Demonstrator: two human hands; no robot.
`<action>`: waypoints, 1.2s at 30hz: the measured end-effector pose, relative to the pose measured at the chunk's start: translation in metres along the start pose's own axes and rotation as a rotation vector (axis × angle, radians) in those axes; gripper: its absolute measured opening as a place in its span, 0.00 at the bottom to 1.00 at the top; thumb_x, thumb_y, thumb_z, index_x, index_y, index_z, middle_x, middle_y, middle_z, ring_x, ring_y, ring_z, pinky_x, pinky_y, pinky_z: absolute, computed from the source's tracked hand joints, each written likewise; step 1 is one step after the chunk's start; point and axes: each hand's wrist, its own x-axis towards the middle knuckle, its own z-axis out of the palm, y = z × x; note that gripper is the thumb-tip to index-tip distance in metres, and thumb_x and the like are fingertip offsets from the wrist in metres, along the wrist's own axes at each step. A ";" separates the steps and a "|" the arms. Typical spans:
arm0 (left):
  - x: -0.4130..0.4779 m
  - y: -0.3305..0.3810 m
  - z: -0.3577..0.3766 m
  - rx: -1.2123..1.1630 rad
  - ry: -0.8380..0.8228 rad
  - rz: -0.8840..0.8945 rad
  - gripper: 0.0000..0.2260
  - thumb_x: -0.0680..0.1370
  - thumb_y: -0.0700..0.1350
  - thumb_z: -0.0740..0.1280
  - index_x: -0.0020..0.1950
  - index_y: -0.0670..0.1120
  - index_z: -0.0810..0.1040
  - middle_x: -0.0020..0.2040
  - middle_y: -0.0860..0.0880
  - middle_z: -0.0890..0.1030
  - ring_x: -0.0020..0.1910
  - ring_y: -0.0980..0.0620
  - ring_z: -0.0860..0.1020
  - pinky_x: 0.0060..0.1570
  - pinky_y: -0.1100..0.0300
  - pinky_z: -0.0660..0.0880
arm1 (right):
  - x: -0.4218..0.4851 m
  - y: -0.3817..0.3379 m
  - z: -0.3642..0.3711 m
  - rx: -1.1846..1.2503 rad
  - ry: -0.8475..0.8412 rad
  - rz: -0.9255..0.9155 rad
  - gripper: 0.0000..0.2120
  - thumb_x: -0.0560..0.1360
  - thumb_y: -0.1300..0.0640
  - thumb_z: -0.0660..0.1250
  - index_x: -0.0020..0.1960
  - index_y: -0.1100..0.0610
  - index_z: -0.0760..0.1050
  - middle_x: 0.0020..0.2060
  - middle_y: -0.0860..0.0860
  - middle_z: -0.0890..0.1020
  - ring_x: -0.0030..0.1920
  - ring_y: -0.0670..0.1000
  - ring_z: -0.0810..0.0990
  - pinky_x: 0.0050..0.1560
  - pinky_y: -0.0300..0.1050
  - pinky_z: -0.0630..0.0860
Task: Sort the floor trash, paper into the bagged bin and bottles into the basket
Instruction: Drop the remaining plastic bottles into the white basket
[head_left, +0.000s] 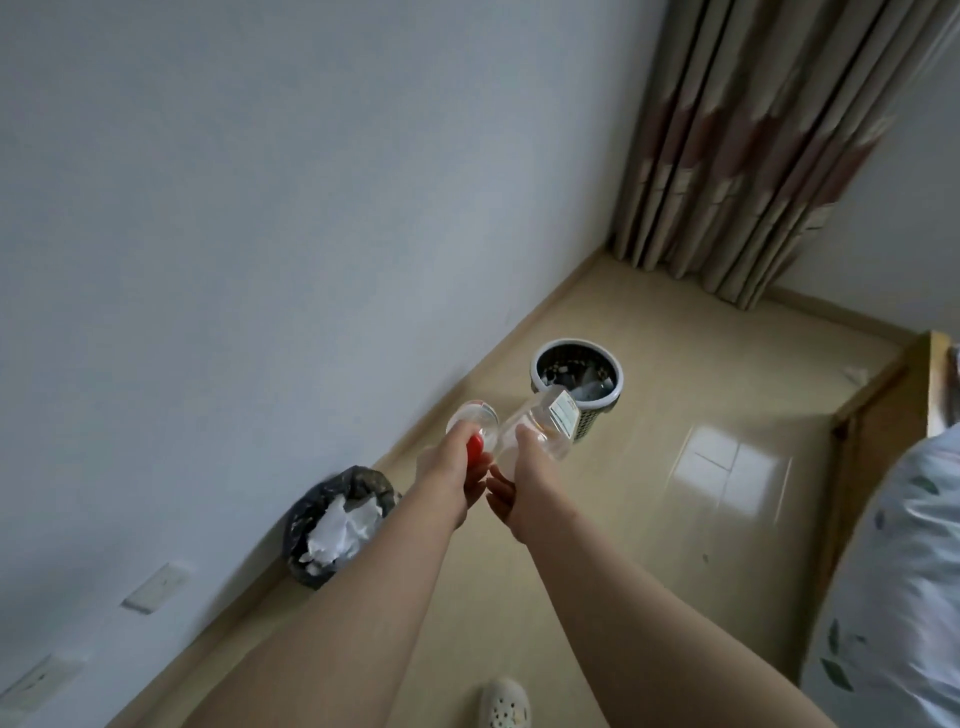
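Gripping a bottle each: your left hand (451, 467) curls round the red-capped bottle (475, 415), your right hand (514, 486) round the labelled bottle (545, 422). Basket (616, 397) at one o'clock, bagged bin (358, 480) at eight.

Single head-worn view, wide-angle, high above the floor (649, 332). Looks forward and down along both outstretched forearms; left hand (452, 467) and right hand (511, 486) sit near mid-frame, close to the lens. Frame rolled: wall (208, 208) fills the left, floor runs diagonally to the curtain (753, 156) corner. Basket (540, 358) beyond the hands, bagged bin (306, 519) nearer left. Shoe (504, 704) at bottom edge, bed (893, 571) right.
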 end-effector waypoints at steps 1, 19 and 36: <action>0.011 0.011 0.013 -0.014 -0.012 0.005 0.12 0.70 0.49 0.69 0.47 0.43 0.77 0.34 0.46 0.79 0.31 0.53 0.76 0.33 0.60 0.75 | 0.012 -0.017 0.004 0.004 -0.004 -0.013 0.12 0.75 0.44 0.62 0.40 0.51 0.69 0.34 0.52 0.78 0.30 0.46 0.76 0.27 0.36 0.74; 0.252 0.162 0.265 0.317 -0.100 -0.060 0.07 0.71 0.45 0.65 0.37 0.43 0.75 0.29 0.47 0.77 0.27 0.52 0.73 0.31 0.63 0.70 | 0.265 -0.276 0.038 0.060 0.151 0.030 0.15 0.73 0.45 0.63 0.44 0.58 0.73 0.36 0.55 0.80 0.35 0.53 0.79 0.39 0.44 0.77; 0.389 0.151 0.410 0.337 0.070 -0.219 0.15 0.73 0.44 0.64 0.25 0.46 0.70 0.23 0.49 0.72 0.24 0.54 0.68 0.27 0.65 0.63 | 0.445 -0.379 -0.040 -0.324 0.142 0.201 0.15 0.76 0.49 0.63 0.48 0.62 0.73 0.30 0.54 0.74 0.25 0.49 0.69 0.26 0.36 0.65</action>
